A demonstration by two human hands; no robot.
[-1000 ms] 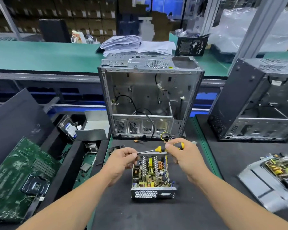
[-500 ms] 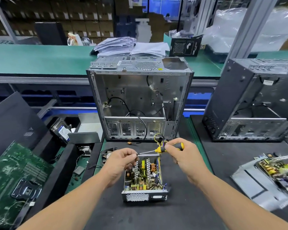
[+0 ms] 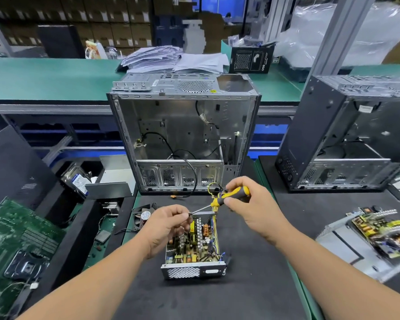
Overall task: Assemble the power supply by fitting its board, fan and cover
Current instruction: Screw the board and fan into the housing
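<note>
now right hand (image 3: 254, 209) grips screwdriver (image 3: 231, 197); left hand (image 3: 165, 224) pinches its tip over power supply (image 3: 194, 271)

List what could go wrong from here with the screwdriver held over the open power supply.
1. The left hand pinches the screwdriver at its tip, perhaps seating a screw too small to see. If so, it may drop among the parts on the board and be hard to retrieve.
2. The bare shaft hangs just above the uncovered board; a slip by the right hand on the handle might scrape components.
3. The yellow wires bunch right by the shaft and could snag.
</note>
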